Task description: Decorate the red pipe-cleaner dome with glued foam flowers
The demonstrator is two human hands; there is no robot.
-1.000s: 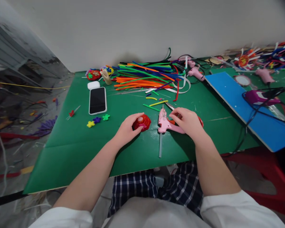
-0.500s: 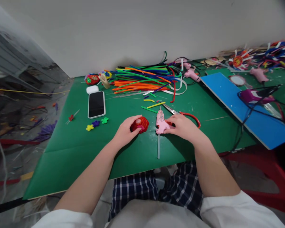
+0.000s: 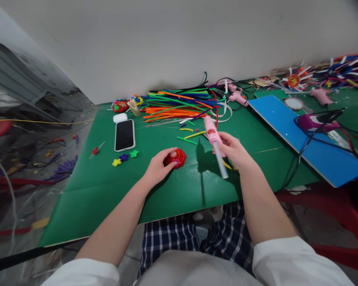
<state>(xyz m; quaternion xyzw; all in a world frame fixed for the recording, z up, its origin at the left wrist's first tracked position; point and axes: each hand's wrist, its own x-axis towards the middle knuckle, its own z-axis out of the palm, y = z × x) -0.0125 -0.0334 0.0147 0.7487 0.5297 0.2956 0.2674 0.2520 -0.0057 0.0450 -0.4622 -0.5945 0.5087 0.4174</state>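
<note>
My left hand [image 3: 160, 166] rests on the green table, its fingers curled round a round red coiled pipe-cleaner piece [image 3: 180, 157] with a small pink bit on its side. Raised over the table, my right hand [image 3: 233, 150] grips a pink hot glue gun [image 3: 211, 133] by the handle. A pale glue stick [image 3: 220, 161] juts out of the gun's back end toward me, and the gun's shadow falls on the table. Scissors lie mostly hidden beneath my right hand. Yellow [image 3: 116, 162], blue [image 3: 123, 157] and green [image 3: 134, 153] little flowers lie left of my left hand.
A phone [image 3: 125, 136] and a white case [image 3: 120, 118] lie at the left. Behind is a pile of coloured pipe cleaners [image 3: 179, 104]. At the right, a blue board [image 3: 304, 139] carries a purple tool [image 3: 316, 121] with black cable. Cut pipe-cleaner pieces [image 3: 195, 135] lie mid-table.
My right hand has lifted the glue gun off the table and tilted it, its rear now swung to the right. My left hand stays on the red piece. The view has shifted slightly.
</note>
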